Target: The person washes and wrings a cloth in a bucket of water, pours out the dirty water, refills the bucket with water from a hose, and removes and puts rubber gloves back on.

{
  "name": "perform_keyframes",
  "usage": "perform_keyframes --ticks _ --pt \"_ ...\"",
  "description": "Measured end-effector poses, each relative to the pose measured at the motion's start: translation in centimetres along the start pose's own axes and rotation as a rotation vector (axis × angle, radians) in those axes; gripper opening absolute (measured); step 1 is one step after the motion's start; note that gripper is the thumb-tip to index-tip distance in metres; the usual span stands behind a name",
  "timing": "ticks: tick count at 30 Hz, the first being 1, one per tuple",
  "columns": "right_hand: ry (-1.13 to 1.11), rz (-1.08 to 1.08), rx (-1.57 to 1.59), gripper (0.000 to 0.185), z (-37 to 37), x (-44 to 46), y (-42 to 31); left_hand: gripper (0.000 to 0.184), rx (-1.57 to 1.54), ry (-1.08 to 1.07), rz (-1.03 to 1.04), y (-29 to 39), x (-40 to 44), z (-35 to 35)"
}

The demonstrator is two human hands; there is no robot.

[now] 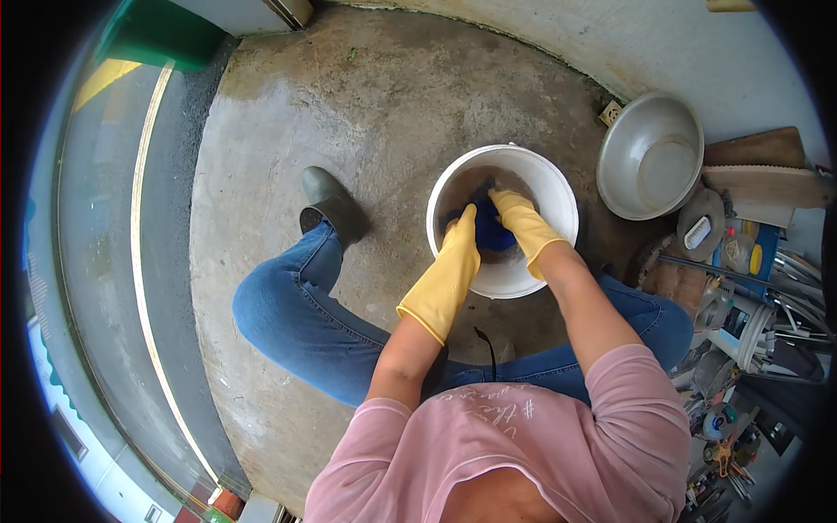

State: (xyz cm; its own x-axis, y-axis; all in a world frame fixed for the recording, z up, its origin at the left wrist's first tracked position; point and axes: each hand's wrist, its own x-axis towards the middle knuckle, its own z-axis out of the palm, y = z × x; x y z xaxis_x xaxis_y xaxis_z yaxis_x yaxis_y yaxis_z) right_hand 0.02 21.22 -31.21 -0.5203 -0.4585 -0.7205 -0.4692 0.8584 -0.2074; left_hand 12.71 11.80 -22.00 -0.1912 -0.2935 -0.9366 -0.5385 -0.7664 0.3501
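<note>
Both my hands wear yellow rubber gloves and reach down into a white bucket (564, 187) that stands on the floor between my legs. Murky brownish water fills its lower part. My left hand (460, 235) grips the left side of a dark blue cloth (493, 232), half in the water. On the cloth's right and upper side, my right hand (514, 209) is closed on it too. The fingertips of both hands are partly hidden by the cloth and the water.
A metal basin (649, 157) leans against the wall at the right. Beside it lie a handsaw (758, 185), a white pail (741, 331) and a clutter of tools. A green bin (161, 35) stands at the upper left, by the road (113, 227). The concrete floor (392, 96) looks wet.
</note>
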Motion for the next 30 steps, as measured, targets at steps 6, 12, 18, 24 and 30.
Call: perform_keyframes --ticks 6,12,18,24,30 --pt "0.346 0.075 0.357 0.041 2.3 3.0 0.8 0.078 -0.017 -0.031 0.023 0.8 -0.9 -0.3" --pt "0.071 -0.092 1.023 0.032 -13.0 -13.3 -5.0 0.071 -0.080 -0.083 -0.002 1.4 -1.8 -0.2" --pt "-0.052 -0.374 1.501 0.035 -14.6 -20.5 -5.9 0.083 -0.479 -0.571 0.083 -0.6 2.5 0.1" --pt "0.441 -0.552 0.905 0.036 -8.4 -19.2 -9.0 0.061 -0.756 -0.771 0.112 0.7 0.4 0.0" --pt "0.716 -0.764 0.646 0.027 -4.7 -17.8 -12.0 0.056 -0.711 -0.758 0.056 1.1 0.9 -0.4"
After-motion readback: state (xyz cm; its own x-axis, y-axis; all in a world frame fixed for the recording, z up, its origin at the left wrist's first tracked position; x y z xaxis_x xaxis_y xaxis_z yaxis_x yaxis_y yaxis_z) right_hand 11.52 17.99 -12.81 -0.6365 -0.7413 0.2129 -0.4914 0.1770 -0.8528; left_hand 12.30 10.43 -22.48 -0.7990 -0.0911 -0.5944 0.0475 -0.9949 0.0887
